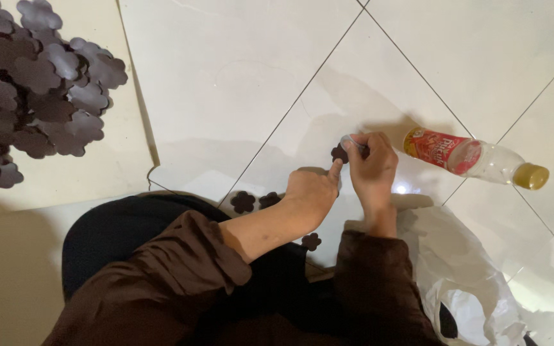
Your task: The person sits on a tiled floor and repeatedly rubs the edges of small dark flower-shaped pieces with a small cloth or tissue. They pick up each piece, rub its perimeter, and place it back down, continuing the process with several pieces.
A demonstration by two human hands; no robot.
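Note:
My left hand (312, 189) pinches a small dark brown flower-shaped cutout (338, 154) between thumb and forefinger, held just above the white tiled floor (238, 77). My right hand (373, 163) is closed around a small pale tool or tube, its tip touching that cutout. More dark flower cutouts lie on the floor: two near my left wrist (243, 202) (269, 200) and one lower, by my forearms (311, 241). What the right hand holds is mostly hidden by the fingers.
A pile of several larger dark flower cutouts (30, 90) lies on a cream sheet at the far left. A clear plastic bottle (476, 158) with a red label and yellow cap lies on its side at right. A white plastic bag (463, 275) sits at lower right.

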